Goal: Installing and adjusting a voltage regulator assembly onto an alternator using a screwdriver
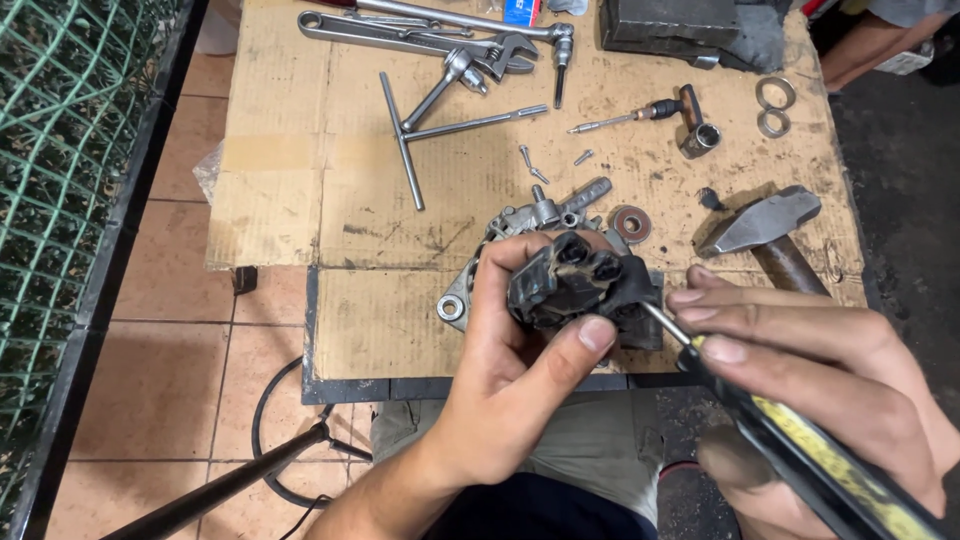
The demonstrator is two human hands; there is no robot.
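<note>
Centre frame, above the bench [300,230], the left hand [500,370] fingers pinch a black part [570,280] steady, while the right hand [820,370] fingers wrap a screwdriver [800,450], its tip touching the part.

One package is in view: a small box [521,11], blue with a white and red patch, at the far edge of the cardboard sheet [300,200] covering the bench, cut off by the top of the frame. It lies just beside the long metal wrench handles [420,22]. Its full shape cannot be determined. No labels, signs or screens are visible elsewhere.
</note>
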